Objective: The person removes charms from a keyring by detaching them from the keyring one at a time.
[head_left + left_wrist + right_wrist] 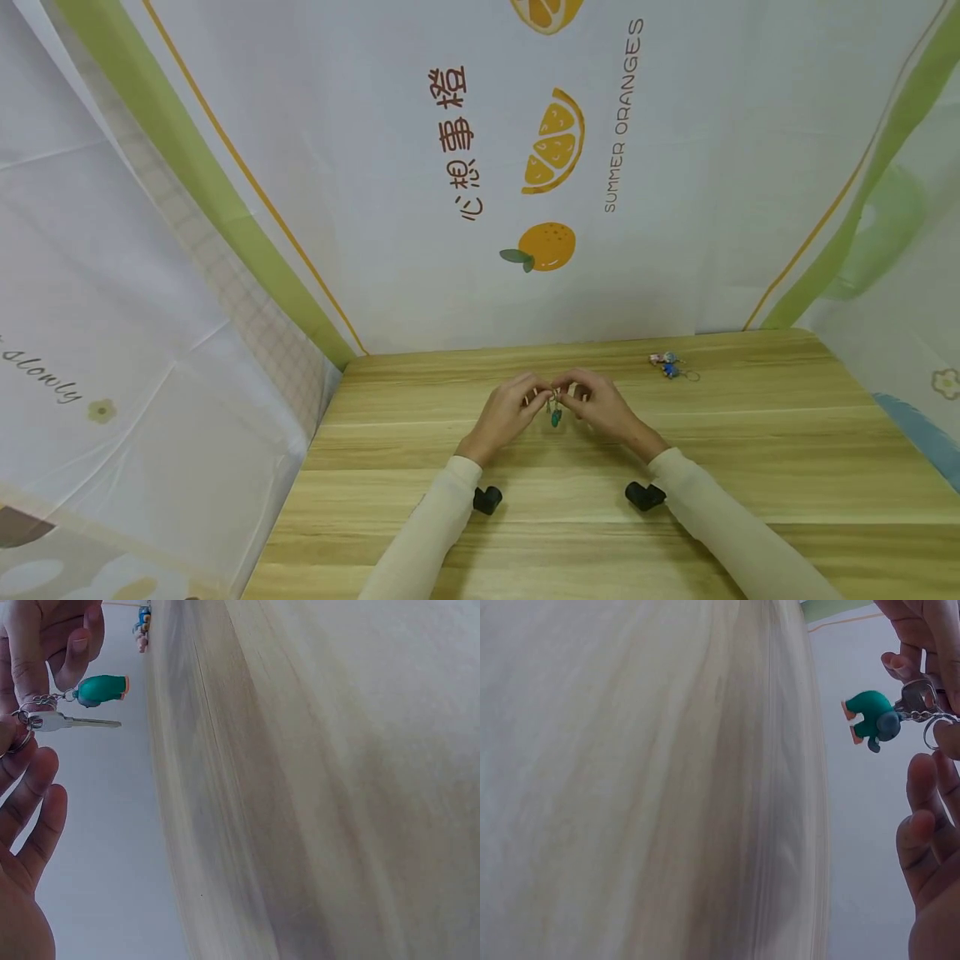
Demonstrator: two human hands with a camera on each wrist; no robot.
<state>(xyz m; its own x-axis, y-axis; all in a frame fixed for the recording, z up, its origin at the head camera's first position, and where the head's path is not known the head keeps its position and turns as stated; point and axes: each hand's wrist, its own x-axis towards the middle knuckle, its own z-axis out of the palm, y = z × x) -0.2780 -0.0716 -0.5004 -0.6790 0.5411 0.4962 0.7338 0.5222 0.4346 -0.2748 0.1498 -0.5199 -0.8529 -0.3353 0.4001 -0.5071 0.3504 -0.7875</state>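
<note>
Both hands meet over the middle of the table, holding one keychain between them. My left hand (504, 417) pinches its metal ring (24, 736) between thumb and finger. From the other side my right hand (603, 410) also pinches at the ring. A silver key (54, 721) hangs from it, together with a small green animal figure (868, 703) with a grey head and orange feet on a short chain. The right wrist view shows the key partly behind the figure. Fingertips cover part of the ring.
More keychains with small pink and blue figures (667, 367) lie at the table's back right. A black device (487, 500) sits under the left wrist, another black device (645, 497) under the right. Behind the wooden table (750, 467) hangs a white printed cloth (450, 292).
</note>
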